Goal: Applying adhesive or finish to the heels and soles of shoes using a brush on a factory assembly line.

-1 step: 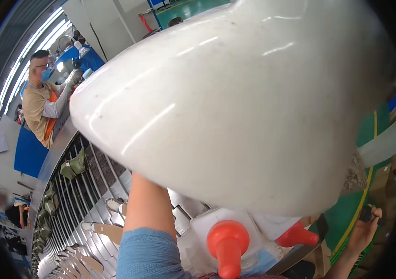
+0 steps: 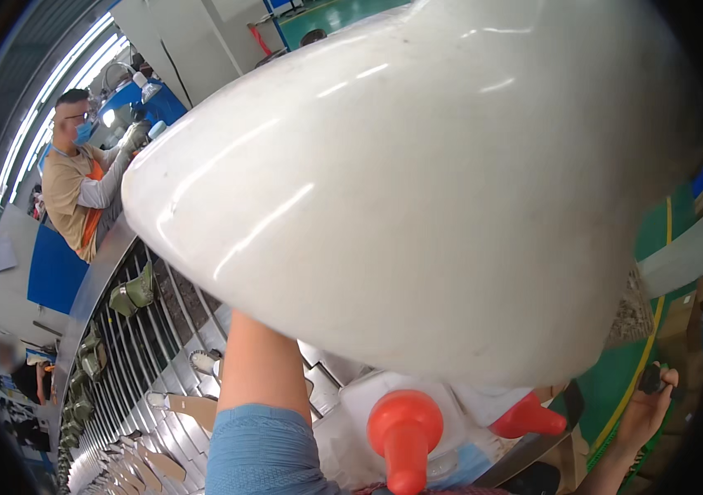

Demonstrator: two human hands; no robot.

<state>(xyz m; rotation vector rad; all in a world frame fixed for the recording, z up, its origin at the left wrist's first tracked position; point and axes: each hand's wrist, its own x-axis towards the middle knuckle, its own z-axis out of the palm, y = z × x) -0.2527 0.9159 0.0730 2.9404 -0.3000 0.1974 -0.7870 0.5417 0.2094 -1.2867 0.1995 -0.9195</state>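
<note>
A large glossy white rounded shell [image 2: 384,214], too near to tell its kind, fills the middle of the view. My left forearm [image 2: 265,363], in a blue sleeve, reaches up behind its lower edge, so the left hand is hidden. At the far right my right hand [image 2: 644,417] has its fingers closed around a small black object [image 2: 651,379] whose kind I cannot make out. Between my arms stand white containers with red tapered tops; one red top [image 2: 405,433] points toward me, and another [image 2: 533,415] points right.
A rack of metal rods [image 2: 133,346] on the left carries green shoe-like pieces [image 2: 133,291] and tan flat sole-shaped pieces [image 2: 158,462]. Across it a masked co-worker [image 2: 75,181] stands by a lamp. Cardboard boxes [image 2: 681,322] are at right beside the green floor [image 2: 607,384].
</note>
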